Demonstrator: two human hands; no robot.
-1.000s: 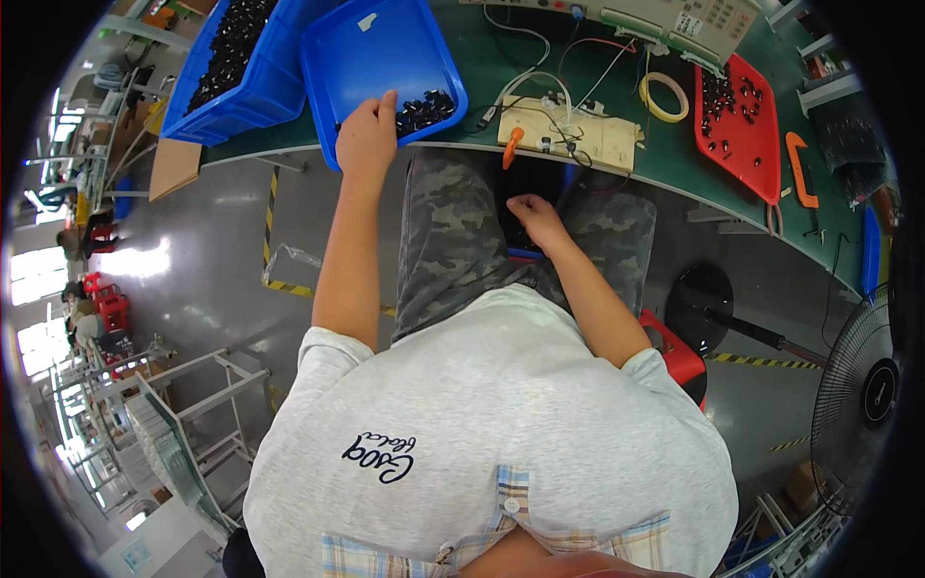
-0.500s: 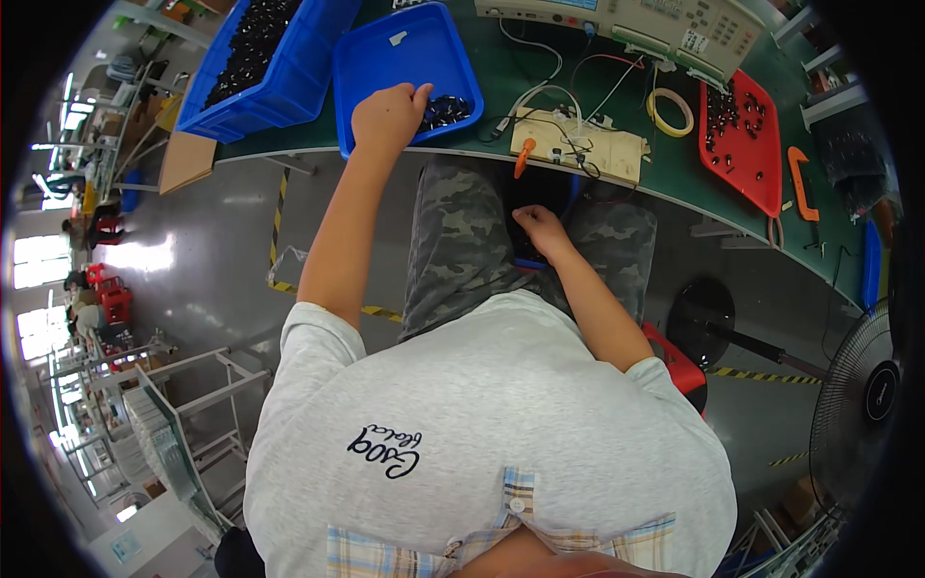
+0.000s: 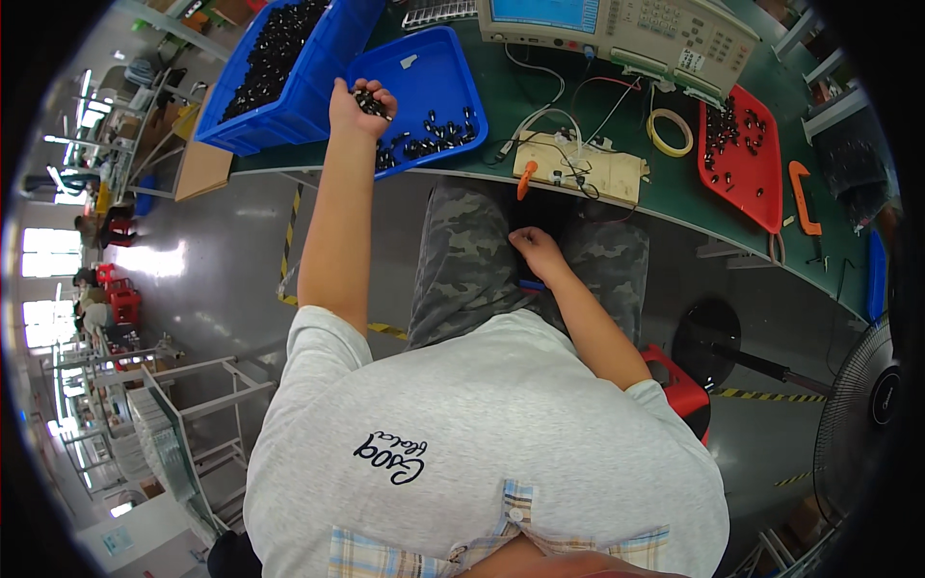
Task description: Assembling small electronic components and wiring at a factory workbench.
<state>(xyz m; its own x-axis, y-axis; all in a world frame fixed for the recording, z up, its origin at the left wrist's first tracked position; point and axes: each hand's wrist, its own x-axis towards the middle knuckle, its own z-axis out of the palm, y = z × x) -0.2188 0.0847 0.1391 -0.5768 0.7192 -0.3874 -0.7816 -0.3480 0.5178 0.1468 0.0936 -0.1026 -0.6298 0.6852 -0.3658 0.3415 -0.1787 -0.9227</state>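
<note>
My left hand (image 3: 362, 110) is turned palm up, its fingers curled around a handful of small black components (image 3: 370, 102). It hovers over the left side of a shallow blue tray (image 3: 397, 89), close to the deep blue bin (image 3: 306, 114). More of the same shiny black components (image 3: 438, 137) lie scattered along the tray's near side. My right hand (image 3: 540, 254) rests low between my thighs, fingers closed together. Whether anything is in its fingertips is hidden. Beneath it, a dark space with a bit of blue edge shows between my legs.
Black components (image 3: 275, 60) fill the deep bin. On the green table (image 3: 496, 82) stand a bench meter (image 3: 665, 39), a wired pale board (image 3: 602, 166) with an orange clamp (image 3: 526, 179), a tape roll (image 3: 670, 132) and a red tray (image 3: 742, 169). A fan (image 3: 862, 405) stands at right.
My left hand has lifted from the tray's near side, moved left and turned palm up, now showing a handful of components. My right hand has barely moved. The whole view has shifted slightly.
</note>
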